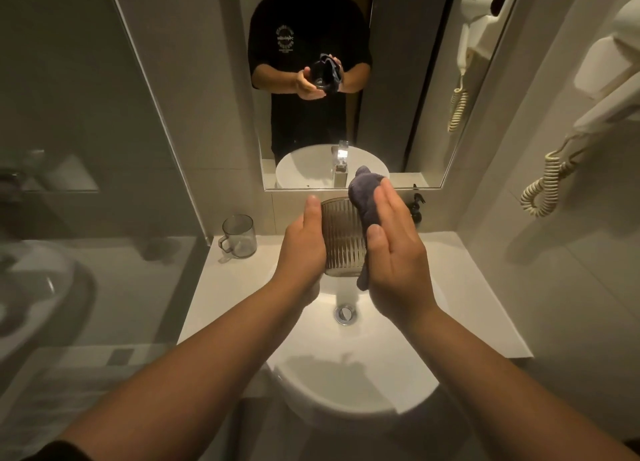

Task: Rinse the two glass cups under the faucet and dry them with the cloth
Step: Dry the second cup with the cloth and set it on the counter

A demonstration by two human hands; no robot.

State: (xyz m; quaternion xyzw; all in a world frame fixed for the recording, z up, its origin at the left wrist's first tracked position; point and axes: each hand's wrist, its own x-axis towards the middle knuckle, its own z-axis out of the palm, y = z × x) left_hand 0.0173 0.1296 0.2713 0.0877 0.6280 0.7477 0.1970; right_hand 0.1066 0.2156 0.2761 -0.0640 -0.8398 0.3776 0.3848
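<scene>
Ribbed glass cup (343, 238): above sink (346, 384), gripped by left hand (304, 249); right hand (394, 252), fingers straight, presses grey cloth (363, 197) against it.

Two glass cups, one ribbed (343, 238) and one with a handle (239, 235), one dark cloth (363, 197), two hands, left (303, 249) and right (398, 256), one round basin (349, 374), one drain (344, 313), and one wall hairdryer (609, 79).

Ribbed smoky glass cup (343, 238) at centre; soft, matt grey cloth (363, 200) against it. Clear smooth glass mug (239, 235) at left. Glossy white basin (346, 374), shiny chrome drain (345, 313).
</scene>
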